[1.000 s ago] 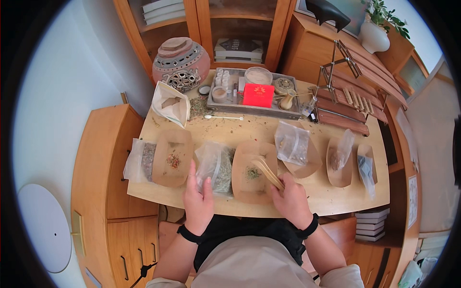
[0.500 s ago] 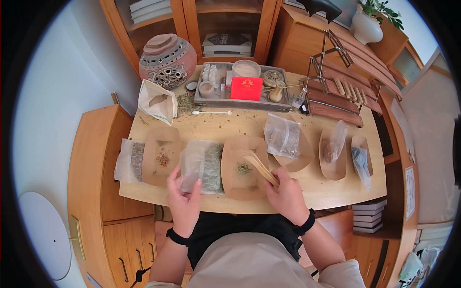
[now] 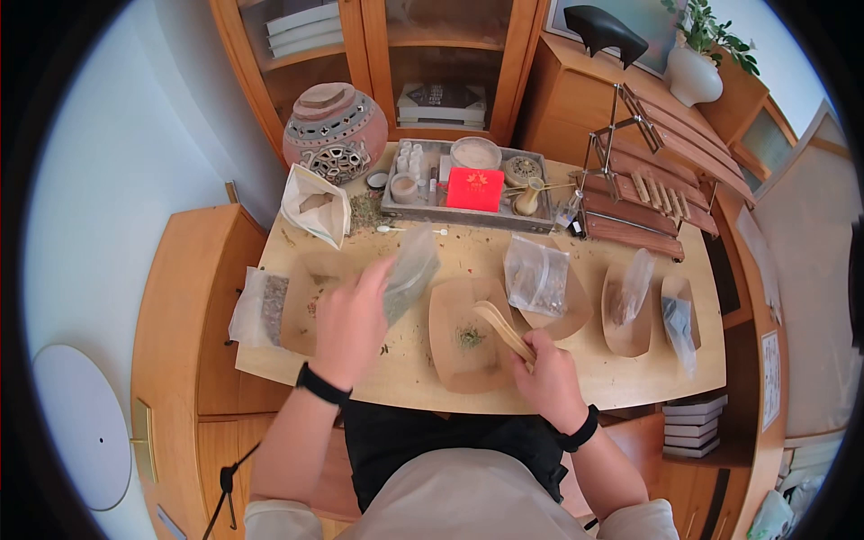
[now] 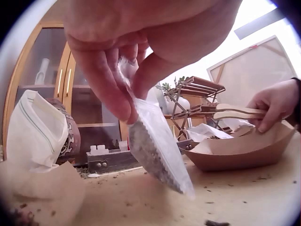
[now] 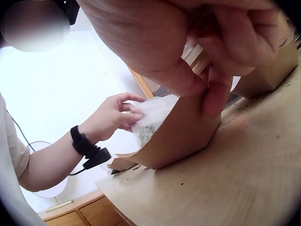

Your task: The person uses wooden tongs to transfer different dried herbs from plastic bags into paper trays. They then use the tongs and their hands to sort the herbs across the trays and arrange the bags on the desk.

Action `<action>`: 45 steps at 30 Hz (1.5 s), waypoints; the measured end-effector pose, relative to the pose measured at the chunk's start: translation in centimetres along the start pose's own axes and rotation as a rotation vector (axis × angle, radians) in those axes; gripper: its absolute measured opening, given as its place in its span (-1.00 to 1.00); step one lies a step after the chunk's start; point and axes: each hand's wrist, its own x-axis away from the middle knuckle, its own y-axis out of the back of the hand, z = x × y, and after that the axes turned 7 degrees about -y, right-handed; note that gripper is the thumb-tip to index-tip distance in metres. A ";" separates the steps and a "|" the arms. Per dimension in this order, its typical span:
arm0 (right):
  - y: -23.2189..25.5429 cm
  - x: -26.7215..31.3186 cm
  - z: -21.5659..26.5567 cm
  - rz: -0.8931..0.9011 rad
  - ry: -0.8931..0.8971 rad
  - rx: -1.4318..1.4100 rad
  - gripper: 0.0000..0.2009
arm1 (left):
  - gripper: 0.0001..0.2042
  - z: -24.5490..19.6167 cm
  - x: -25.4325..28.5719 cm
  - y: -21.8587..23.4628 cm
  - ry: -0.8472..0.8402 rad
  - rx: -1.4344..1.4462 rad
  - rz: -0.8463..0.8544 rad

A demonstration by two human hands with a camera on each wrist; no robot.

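Note:
My left hand (image 3: 349, 326) pinches the top edge of a clear bag of dried herbs (image 3: 410, 274), which hangs tilted above the table between two brown paper trays. In the left wrist view the bag (image 4: 157, 146) dangles from thumb and fingers, its zigzag edge toward the camera. My right hand (image 3: 551, 378) holds wooden tongs (image 3: 506, 333) over the near right part of a paper tray (image 3: 459, 364) with a small heap of green herb (image 3: 469, 337) in it. Another paper tray (image 3: 301, 335) lies partly behind my left hand.
A bag of dark dried bits (image 3: 261, 308) lies at the left. Bags rest on several paper trays (image 3: 576, 315) to the right. Behind stand an open white bag (image 3: 315, 205), a grey tray (image 3: 468, 219) with a red box (image 3: 475, 189), a patterned pot (image 3: 335, 135) and a folding wooden rack (image 3: 630, 225).
My left hand has gripped the herb bag and lifted it off the table, moving forward. The right hand still holds the tongs over the same tray.

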 end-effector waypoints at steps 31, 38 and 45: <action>2.2 -0.6 -0.4 -0.256 -0.054 0.028 -0.85 | -0.81 3.8 -13.1 -7.9 0.033 -0.214 0.135; 2.9 -0.2 -3.6 -0.126 -0.126 0.144 -0.81 | -0.69 0.9 -11.8 -7.5 0.025 -0.253 0.095; 3.2 2.8 -2.9 -0.031 -0.073 0.020 -0.77 | -0.67 -1.3 -4.4 -7.3 0.068 -0.325 0.467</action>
